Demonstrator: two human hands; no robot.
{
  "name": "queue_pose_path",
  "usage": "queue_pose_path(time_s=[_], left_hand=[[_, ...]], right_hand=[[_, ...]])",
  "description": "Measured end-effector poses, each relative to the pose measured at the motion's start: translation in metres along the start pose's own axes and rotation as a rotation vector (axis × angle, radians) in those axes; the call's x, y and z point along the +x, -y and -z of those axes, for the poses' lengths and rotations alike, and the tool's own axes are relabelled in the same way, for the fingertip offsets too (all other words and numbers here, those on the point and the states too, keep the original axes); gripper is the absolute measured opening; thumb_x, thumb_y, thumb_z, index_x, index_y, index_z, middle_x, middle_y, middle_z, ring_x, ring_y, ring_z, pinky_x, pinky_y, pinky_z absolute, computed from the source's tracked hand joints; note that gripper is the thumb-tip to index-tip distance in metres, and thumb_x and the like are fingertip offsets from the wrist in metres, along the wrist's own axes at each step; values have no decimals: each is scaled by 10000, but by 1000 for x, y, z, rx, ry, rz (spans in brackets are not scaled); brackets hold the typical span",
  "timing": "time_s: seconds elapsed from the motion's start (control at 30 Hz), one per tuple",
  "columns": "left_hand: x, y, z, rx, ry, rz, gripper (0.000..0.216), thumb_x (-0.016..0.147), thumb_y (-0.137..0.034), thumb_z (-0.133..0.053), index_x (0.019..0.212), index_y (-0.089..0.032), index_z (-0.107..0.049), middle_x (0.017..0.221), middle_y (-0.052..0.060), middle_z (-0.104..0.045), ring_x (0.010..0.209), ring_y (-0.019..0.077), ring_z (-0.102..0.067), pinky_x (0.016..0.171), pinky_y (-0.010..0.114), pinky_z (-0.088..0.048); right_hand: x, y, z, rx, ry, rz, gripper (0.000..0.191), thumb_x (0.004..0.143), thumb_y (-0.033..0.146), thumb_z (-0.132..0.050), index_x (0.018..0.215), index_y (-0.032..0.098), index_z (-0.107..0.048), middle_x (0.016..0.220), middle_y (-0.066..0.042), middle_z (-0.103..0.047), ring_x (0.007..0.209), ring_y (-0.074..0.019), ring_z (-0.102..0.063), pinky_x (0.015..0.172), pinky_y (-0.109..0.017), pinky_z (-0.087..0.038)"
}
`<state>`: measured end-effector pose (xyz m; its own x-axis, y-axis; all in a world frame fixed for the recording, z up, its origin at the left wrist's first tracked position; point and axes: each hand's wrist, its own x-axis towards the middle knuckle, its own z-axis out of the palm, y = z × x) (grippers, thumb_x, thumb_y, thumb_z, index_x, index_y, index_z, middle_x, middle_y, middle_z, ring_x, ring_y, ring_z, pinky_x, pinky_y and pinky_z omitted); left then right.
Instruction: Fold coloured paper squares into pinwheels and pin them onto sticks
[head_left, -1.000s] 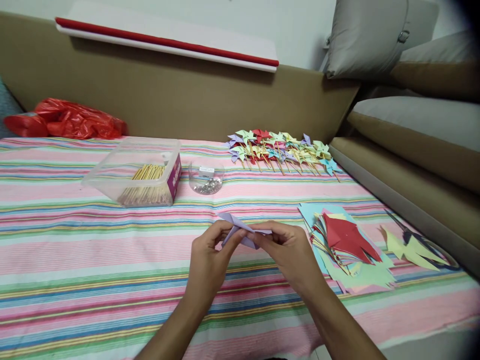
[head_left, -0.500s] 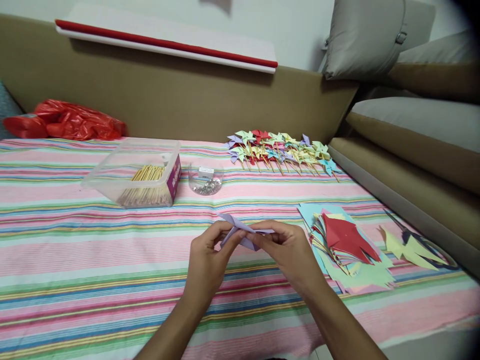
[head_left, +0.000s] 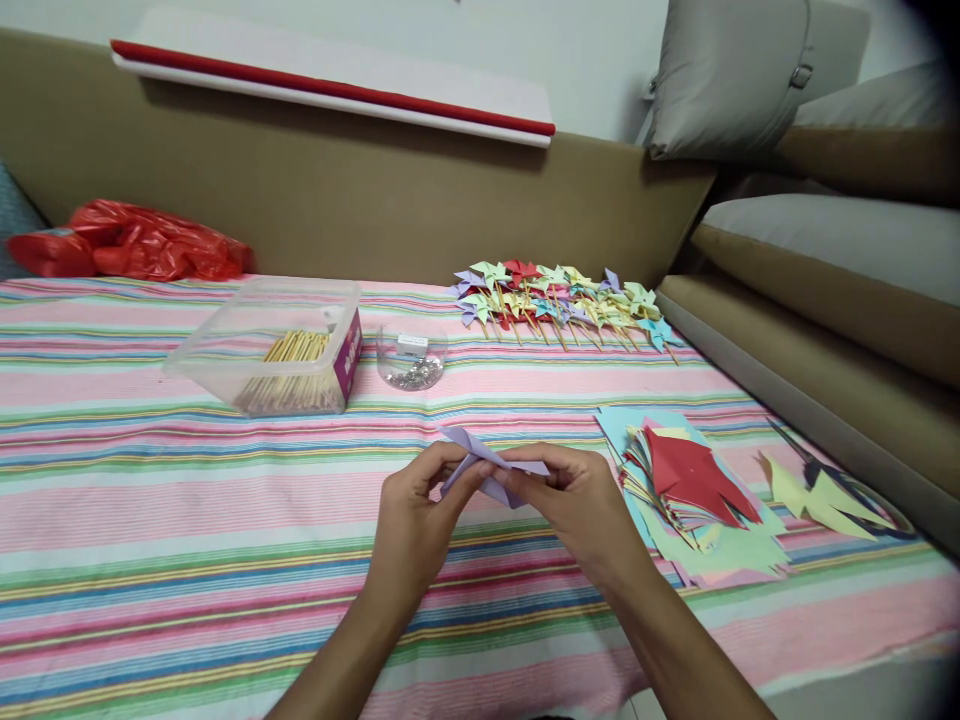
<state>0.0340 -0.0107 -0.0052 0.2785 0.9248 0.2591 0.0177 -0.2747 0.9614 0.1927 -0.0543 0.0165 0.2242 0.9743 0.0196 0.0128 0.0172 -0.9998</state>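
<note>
A purple paper pinwheel (head_left: 495, 489), its blades partly folded toward the middle, is held above the striped cloth between both hands. My left hand (head_left: 426, 500) pinches its left side, thumb on the near face. From the other side my right hand (head_left: 574, 492) grips it, the thumb pressed near the centre beside the left thumb. Fingers behind the paper are mostly hidden. To the right lies a stack of cut paper with a red sheet (head_left: 694, 478) on top. Beyond the hands stands a clear round tub (head_left: 411, 360) holding small shiny metal pieces.
A clear plastic box (head_left: 225, 360) of wooden sticks stands at the back left. Finished pinwheels on sticks (head_left: 559, 300) lie at the back right. Scissors (head_left: 855, 490) rest near a yellow-green paper piece (head_left: 814, 500) at the right. A red plastic bag (head_left: 157, 240) lies far left.
The paper has shifted very slightly within the fingers, and its lower flap sits a little further right. Both hands stay in nearly the same place.
</note>
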Motion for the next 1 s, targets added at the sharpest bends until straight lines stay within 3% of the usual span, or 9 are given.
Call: queue_pose_path(time_s=[0.2, 0.77, 0.87, 1.0], left_hand=[[0, 1, 0, 7, -2, -10, 132, 890, -353, -692, 847, -230, -710, 782, 0, -673, 753, 174, -605, 685, 272, -450], [-2, -2, 1, 72, -8, -51, 132, 920, -329, -663, 854, -221, -702, 788, -5, -684, 743, 158, -620, 666, 265, -457], [-1, -6, 3, 93, -16, -136, 85, 923, -261, -664, 854, -229, -702, 762, -27, -698, 713, 136, -634, 652, 243, -474], [-1, -14, 10, 177, 5, -381, 165, 893, -112, -664, 983, -245, -701, 887, -29, -756, 817, 131, -699, 732, 219, -527]], right_hand=[[0, -1, 0, -31, -19, 24, 171, 735, 347, -802, 857, 229, -816, 793, -43, -752, 762, -211, -675, 577, -294, -521], [-1, 0, -1, -66, 1, 39, 157, 780, 308, -780, 891, 200, -802, 893, -59, -767, 824, -224, -698, 722, -350, -569], [-2, 3, 1, -137, -13, 158, 112, 793, 236, -771, 899, 221, -802, 876, -49, -772, 821, -221, -713, 713, -346, -584], [-4, 15, 7, -277, 25, 585, 228, 824, 63, -711, 948, 234, -795, 891, -40, -770, 825, -181, -723, 700, -292, -593]])
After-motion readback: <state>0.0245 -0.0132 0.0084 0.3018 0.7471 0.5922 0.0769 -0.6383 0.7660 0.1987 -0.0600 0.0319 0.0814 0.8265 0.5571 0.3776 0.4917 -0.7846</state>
